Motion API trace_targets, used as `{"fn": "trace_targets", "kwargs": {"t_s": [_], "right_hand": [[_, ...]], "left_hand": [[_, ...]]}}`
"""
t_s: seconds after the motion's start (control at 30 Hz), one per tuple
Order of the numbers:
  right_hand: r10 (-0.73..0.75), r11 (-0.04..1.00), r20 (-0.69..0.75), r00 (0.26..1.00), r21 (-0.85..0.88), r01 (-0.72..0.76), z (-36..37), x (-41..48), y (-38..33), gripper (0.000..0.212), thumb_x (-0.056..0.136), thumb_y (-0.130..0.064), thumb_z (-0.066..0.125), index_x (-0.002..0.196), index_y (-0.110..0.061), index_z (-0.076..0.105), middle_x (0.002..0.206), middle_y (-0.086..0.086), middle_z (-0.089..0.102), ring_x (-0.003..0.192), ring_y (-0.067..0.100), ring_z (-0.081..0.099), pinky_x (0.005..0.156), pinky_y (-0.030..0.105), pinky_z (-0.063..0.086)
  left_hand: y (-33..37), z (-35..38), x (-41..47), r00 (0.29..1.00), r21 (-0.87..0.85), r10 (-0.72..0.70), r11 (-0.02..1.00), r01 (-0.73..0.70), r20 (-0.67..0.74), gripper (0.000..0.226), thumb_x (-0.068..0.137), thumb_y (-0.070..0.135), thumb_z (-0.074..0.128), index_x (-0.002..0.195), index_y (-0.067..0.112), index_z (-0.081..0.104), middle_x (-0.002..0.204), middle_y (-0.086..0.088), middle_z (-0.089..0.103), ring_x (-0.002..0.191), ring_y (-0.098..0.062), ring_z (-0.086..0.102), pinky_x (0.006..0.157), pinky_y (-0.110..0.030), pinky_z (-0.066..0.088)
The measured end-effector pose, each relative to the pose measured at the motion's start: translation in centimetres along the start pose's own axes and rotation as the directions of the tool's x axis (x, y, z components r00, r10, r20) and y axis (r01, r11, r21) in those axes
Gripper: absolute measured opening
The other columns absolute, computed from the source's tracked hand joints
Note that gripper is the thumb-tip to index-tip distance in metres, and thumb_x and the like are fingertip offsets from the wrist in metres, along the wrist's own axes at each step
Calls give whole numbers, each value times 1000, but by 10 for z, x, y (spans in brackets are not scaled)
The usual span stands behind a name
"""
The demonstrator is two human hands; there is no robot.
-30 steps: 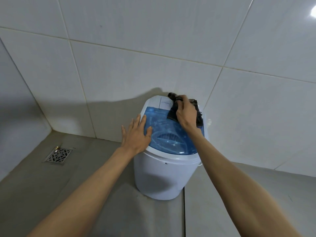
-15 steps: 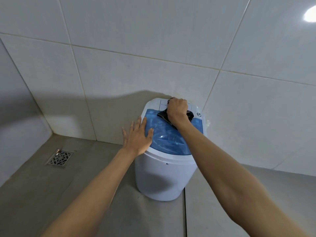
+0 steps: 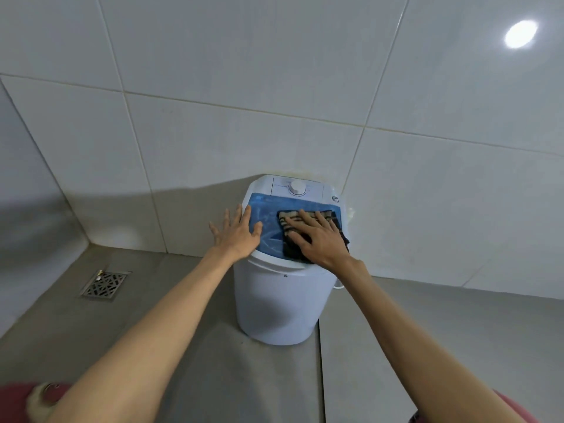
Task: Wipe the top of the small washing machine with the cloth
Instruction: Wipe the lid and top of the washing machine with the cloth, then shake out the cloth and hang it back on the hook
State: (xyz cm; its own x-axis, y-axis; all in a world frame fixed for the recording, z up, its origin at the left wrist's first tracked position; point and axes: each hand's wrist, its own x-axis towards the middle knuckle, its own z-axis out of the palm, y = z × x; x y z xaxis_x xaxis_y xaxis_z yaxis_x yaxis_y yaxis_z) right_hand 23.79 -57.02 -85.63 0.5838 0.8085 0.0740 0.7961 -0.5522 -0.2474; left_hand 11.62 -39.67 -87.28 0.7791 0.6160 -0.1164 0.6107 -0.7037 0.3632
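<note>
Head view: small white washing machine (image 3: pixel 279 303) stands on the grey floor (image 3: pixel 189 325) against the tiled wall (image 3: pixel 213 117); blue translucent lid (image 3: pixel 265 221) on top, white dial (image 3: pixel 297 187) on the rear panel; right hand (image 3: pixel 320 239) flat, fingers (image 3: pixel 305 216) spread and pressing a dark striped cloth (image 3: pixel 290 227) onto the right half of the lid, cloth edge hanging slightly past the right rim; not clenched, just palm-down on cloth; left hand (image 3: pixel 236 232) open, fingers splayed, resting on the lid's left edge, holding nothing; metal floor drain (image 3: pixel 103 283) well apart to the left; pink slipper (image 3: pixel 33 398) bottom-left corner.
</note>
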Motion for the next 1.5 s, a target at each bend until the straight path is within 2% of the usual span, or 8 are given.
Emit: {"fn": "trace_targets", "kwargs": {"t_s": [0.2, 0.3, 0.4, 0.6, 0.8, 0.93, 1.03, 1.5], "right_hand": [[59, 994, -172, 983, -77, -73, -23, -24, 0, 34, 96, -31, 48, 126, -38, 63, 125, -5, 65, 112, 28, 54, 88, 38, 46], [174, 980, -134, 976, -73, -185, -42, -21, -7, 28, 91, -25, 54, 114, -31, 69, 112, 3, 71, 101, 29, 64, 78, 34, 49], [322, 939, -63, 945, 150, -310, -64, -23, -3, 23, 89, -32, 61, 105, -23, 74, 102, 7, 73, 97, 28, 67, 80, 32, 50], [428, 656, -18, 904, 694, -297, -101, -42, 2, 20, 89, -27, 67, 92, -9, 76, 85, 12, 71, 62, 22, 67, 52, 23, 51], [270, 526, 62, 961, 826, -202, -156, -56, -12, 28, 93, -31, 64, 110, -10, 72, 105, 7, 69, 84, 19, 64, 64, 22, 53], [99, 572, 125, 987, 805, -159, -191, -64, -13, 34, 97, -34, 56, 125, -16, 64, 121, 2, 65, 102, 18, 62, 76, 26, 50], [3, 621, 176, 984, 771, -140, -213, -70, -10, 36, 96, -38, 58, 127, -21, 63, 123, 0, 65, 105, 18, 62, 81, 29, 50], [140, 784, 17, 990, 609, -122, -249, -72, -37, 33, 93, -23, 53, 122, -12, 64, 121, 6, 66, 110, 22, 62, 93, 42, 50]], "left_hand": [[16, -24, -5, 1000, 6, 6, 1000, -6, 0, 64, 103, 46, 29, 158, 18, 12, 167, -3, 0, 152, -32, -10, 117, -63, 4], [35, -37, -15, 987, -96, 120, 987, -130, -103, 58, 98, 36, 50, 149, 12, 38, 158, -9, 33, 146, -32, 26, 115, -48, 29], [61, -52, -30, 976, -263, 187, 942, -210, -110, 48, 91, 23, 61, 138, 13, 54, 133, -8, 61, 116, -23, 59, 100, -35, 47], [103, -85, -58, 961, -471, 253, 866, -171, 116, 37, 85, 8, 54, 118, 14, 69, 106, -13, 72, 89, -23, 68, 79, -33, 58], [123, -105, -65, 968, -560, 249, 807, -188, 34, 45, 88, 3, 61, 131, 10, 52, 96, -8, 62, 80, -19, 64, 74, -35, 58], [124, -118, -65, 960, -386, 240, 880, -278, -146, 70, 78, 17, 79, 139, 24, 44, 139, -14, 44, 125, -34, 46, 97, -40, 42], [127, -135, -70, 951, -377, 299, 874, -307, -81, 51, 84, 18, 74, 132, 25, 57, 146, -8, 48, 136, -30, 40, 102, -36, 34], [146, -208, -93, 885, -358, 377, 814, -457, -273, 18, 82, 21, 74, 82, 13, 58, 97, -8, 68, 92, -22, 64, 76, -30, 47]]}}
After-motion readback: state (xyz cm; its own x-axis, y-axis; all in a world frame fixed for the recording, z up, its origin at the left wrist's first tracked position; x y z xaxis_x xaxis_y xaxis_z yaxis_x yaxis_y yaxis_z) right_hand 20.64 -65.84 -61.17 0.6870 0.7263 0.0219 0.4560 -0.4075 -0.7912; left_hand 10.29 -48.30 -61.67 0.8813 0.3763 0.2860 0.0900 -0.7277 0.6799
